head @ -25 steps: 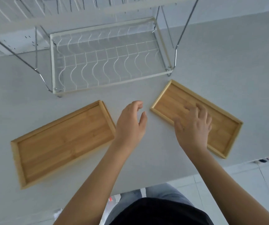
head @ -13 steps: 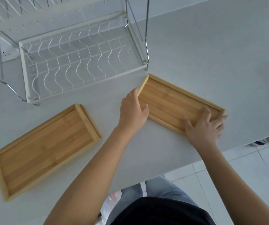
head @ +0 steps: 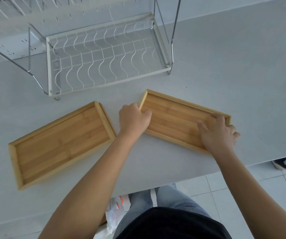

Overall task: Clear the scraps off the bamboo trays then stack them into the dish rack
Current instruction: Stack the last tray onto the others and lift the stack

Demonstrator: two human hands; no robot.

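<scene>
Right tray (head: 173,116) gripped by both hands, dish rack (head: 104,56) behind (second tray (head: 59,144) beside).

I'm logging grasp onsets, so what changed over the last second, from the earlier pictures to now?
Both hands closed in on the right bamboo tray: the left hand, which hung open beside it, now grips its left end, and the right hand slid from the tray's middle to its right end. The left bamboo tray and the dish rack stayed where they were, the rack empty.
</scene>
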